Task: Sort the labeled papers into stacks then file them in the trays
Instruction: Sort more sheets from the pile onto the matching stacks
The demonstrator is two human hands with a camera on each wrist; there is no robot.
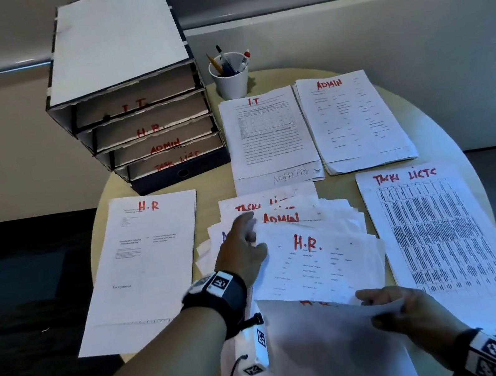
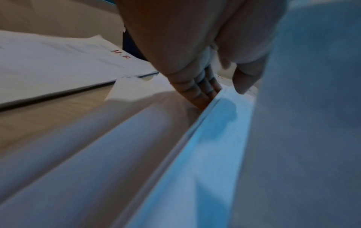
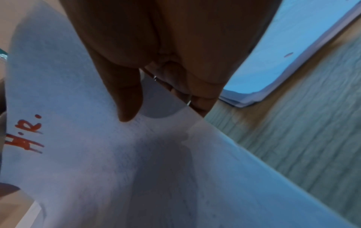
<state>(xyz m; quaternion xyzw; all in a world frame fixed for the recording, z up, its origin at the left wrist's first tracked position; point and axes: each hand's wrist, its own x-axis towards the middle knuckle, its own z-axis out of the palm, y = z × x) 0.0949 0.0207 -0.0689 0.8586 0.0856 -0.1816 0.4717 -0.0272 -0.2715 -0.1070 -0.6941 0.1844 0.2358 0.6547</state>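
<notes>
At the round counter [image 1: 443, 109], the right hand [image 1: 402, 313] pinches the edge of a lifted sheet marked H.R. [image 3: 97, 154], thumb on top, fingers [image 3: 197, 98] beneath, near the front edge. The left hand [image 1: 243, 247], fingers straight, presses on the unsorted pile [image 1: 315, 242] at center. Sorted stacks lie around it: H.R stack [image 1: 141, 264] at left, I.T stack [image 1: 267, 132] and ADMIN stack [image 1: 353, 117] at rear, task-list stack [image 1: 439, 241] at right, w/ labeled trays [image 1: 145, 132] rear left.

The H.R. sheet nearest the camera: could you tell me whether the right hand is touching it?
Touching. The right wrist view shows the right hand pinching the H.R. sheet, thumb on top and fingers beneath its edge.
</notes>
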